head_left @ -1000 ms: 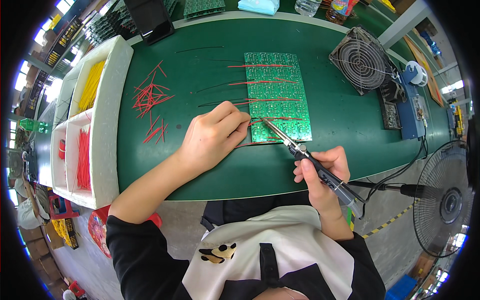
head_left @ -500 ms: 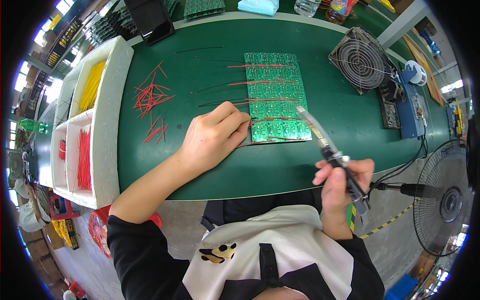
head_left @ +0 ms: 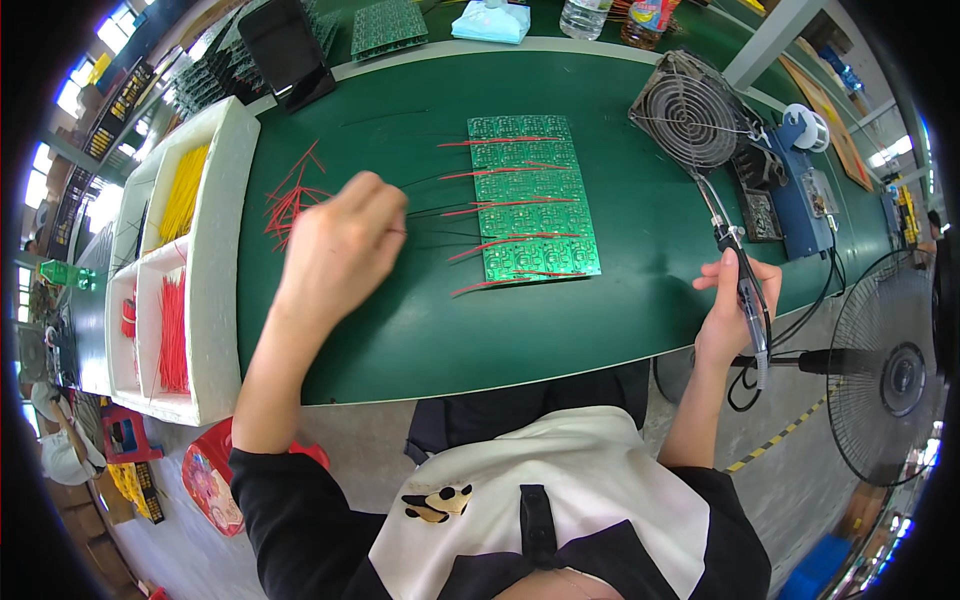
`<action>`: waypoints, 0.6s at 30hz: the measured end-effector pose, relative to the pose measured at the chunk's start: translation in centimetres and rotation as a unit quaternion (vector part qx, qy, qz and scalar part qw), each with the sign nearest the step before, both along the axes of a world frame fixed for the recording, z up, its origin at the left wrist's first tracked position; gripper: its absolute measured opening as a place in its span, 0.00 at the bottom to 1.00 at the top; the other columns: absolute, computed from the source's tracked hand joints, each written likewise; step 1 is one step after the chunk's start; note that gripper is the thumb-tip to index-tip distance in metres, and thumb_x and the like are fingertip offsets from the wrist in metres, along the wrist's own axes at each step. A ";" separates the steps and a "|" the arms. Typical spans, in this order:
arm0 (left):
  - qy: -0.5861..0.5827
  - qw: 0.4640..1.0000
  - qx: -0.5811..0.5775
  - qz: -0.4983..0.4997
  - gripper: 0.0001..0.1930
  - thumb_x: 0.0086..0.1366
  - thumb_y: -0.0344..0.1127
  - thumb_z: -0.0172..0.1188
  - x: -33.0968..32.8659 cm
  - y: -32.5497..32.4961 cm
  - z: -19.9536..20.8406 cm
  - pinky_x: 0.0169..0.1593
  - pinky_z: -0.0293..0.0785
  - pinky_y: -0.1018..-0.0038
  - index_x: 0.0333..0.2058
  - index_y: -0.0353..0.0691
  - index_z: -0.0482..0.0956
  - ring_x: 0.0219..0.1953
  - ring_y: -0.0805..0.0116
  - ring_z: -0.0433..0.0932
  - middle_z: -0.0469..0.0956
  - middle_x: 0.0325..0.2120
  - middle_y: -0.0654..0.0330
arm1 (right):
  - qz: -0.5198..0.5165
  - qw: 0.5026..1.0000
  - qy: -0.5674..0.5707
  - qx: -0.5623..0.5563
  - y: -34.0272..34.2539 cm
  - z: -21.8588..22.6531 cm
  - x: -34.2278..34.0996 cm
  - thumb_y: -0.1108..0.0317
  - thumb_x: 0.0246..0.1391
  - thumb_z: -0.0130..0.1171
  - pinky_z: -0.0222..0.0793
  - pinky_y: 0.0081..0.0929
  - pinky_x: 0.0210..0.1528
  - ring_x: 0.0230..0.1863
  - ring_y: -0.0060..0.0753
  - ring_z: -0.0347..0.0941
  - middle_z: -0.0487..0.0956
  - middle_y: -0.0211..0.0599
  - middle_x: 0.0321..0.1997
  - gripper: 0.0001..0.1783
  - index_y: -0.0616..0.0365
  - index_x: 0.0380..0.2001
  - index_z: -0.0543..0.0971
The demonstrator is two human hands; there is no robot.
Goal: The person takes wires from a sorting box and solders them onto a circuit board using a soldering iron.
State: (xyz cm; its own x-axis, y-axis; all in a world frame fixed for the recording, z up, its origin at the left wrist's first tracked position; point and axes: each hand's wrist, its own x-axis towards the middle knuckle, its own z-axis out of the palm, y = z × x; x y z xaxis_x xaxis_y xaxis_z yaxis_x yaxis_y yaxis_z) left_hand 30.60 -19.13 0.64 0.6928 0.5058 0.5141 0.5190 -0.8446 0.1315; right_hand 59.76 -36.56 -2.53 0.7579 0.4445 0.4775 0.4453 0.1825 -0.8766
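Observation:
My right hand grips a soldering iron with a thin feed tube along it, its tip pointing away from me beside the small square fan. On the green table, a panel of green circuit boards carries several red wires laid across it in rows, with thin black wires trailing off its left side. My left hand hovers left of the panel with its fingers pinched together; whatever they hold, if anything, is hidden. Just beyond that hand lies a loose pile of red wire pieces, partly covered by it.
A white foam box with yellow and red wires stands at the left. At the right are the square fan, a blue soldering unit with cables and a large floor fan. A dark phone and bottles line the back.
My left hand has moved left, off the panel's edge toward the loose red wires. The soldering iron has been drawn right, away from the boards, in my right hand.

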 end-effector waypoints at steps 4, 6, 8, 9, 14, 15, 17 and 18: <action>-0.076 0.994 0.030 0.071 0.05 0.47 0.22 0.56 0.1 0.3 1.5 0.23 0.70 0.71 0.24 0.38 0.73 0.20 0.61 0.72 0.70 0.22 0.60 | -0.006 1.000 0.010 0.012 -0.1 0.0 0.3 0.72 0.51 0.56 0.68 0.18 0.22 0.17 0.26 0.72 0.75 0.43 0.22 0.10 0.63 0.30 0.65; -0.154 0.986 0.047 -0.048 0.05 0.46 0.20 0.56 1.4 -1.3 1.7 0.23 0.70 0.73 0.23 0.37 0.72 0.20 0.64 0.72 0.72 0.22 0.60 | 0.005 1.000 0.004 0.002 -0.2 0.0 0.5 0.73 0.51 0.55 0.70 0.18 0.23 0.18 0.27 0.73 0.75 0.43 0.23 0.09 0.63 0.30 0.65; -0.104 0.984 0.089 -0.117 0.09 0.40 0.21 0.58 2.3 -4.2 0.6 0.20 0.68 0.77 0.25 0.37 0.74 0.22 0.72 0.72 0.70 0.20 0.63 | 0.022 1.000 -0.001 -0.009 -0.1 -0.1 0.4 0.74 0.51 0.55 0.71 0.19 0.24 0.18 0.27 0.73 0.75 0.44 0.23 0.09 0.63 0.31 0.65; -0.087 0.974 0.139 -0.156 0.11 0.38 0.23 0.59 2.4 -4.9 -0.8 0.19 0.67 0.79 0.26 0.36 0.75 0.23 0.75 0.72 0.69 0.20 0.65 | 0.039 0.999 -0.006 -0.009 0.1 -0.2 0.3 0.74 0.51 0.55 0.71 0.19 0.25 0.19 0.27 0.73 0.75 0.44 0.24 0.09 0.63 0.31 0.65; -0.004 0.978 0.091 -0.188 0.12 0.42 0.24 0.58 2.9 -5.6 -3.0 0.19 0.67 0.81 0.30 0.33 0.75 0.20 0.77 0.70 0.69 0.23 0.63 | 0.046 0.999 -0.023 -0.001 0.4 -0.1 -0.3 0.76 0.51 0.55 0.71 0.19 0.25 0.20 0.27 0.74 0.76 0.44 0.24 0.10 0.64 0.32 0.64; 0.022 0.980 0.064 -0.188 0.13 0.42 0.23 0.59 3.0 -5.4 -3.1 0.19 0.69 0.80 0.32 0.32 0.76 0.20 0.75 0.72 0.71 0.24 0.61 | 0.033 0.999 -0.022 0.002 0.3 0.0 -0.2 0.76 0.51 0.55 0.71 0.19 0.25 0.20 0.27 0.74 0.76 0.44 0.24 0.10 0.64 0.32 0.65; 0.029 0.980 0.071 -0.184 0.13 0.42 0.24 0.58 3.3 -5.2 -3.1 0.19 0.69 0.80 0.32 0.32 0.76 0.20 0.74 0.72 0.71 0.24 0.61 | 0.021 1.000 -0.018 0.004 0.3 -0.1 -0.2 0.76 0.51 0.55 0.71 0.19 0.25 0.20 0.27 0.74 0.76 0.44 0.24 0.10 0.64 0.32 0.65; 0.034 0.980 0.078 -0.181 0.14 0.42 0.24 0.58 3.5 -5.1 -3.1 0.19 0.69 0.80 0.32 0.32 0.76 0.19 0.74 0.72 0.71 0.25 0.61 | 0.018 1.000 -0.020 0.009 0.3 -0.1 0.0 0.76 0.51 0.55 0.71 0.19 0.25 0.20 0.27 0.74 0.76 0.44 0.23 0.09 0.64 0.32 0.65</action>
